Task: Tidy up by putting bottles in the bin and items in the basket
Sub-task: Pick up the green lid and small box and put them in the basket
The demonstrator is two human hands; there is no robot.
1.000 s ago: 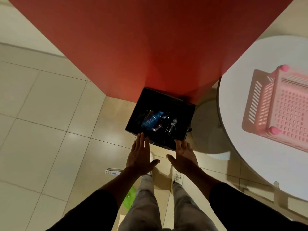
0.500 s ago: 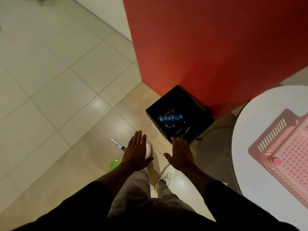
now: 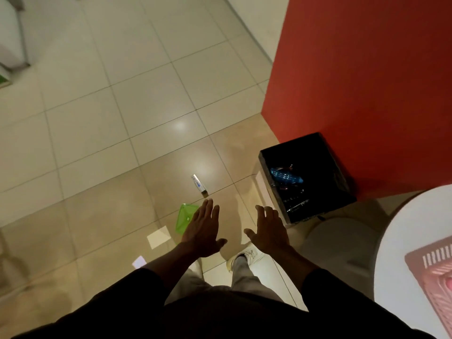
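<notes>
Floor tiles [image 3: 122, 118] beside the bin [image 3: 293, 143] (blue bottle [image 3: 286, 176] inside) hold a white tube [image 3: 199, 183] and green folder [image 3: 183, 216]. Left hand [image 3: 201, 231] and right hand [image 3: 269, 232] hover, each grip spread and empty, likely free to collect them.

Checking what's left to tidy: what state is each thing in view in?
Left hand: open, empty.
Right hand: open, empty.
Bin: uncovered, partly filled.
Blue bottle: lying in the bin.
White tube: lying on the floor.
Green folder: flat on the floor.
Paper sheet: flat on the floor.
Pink basket: on the table, cut off.
</notes>
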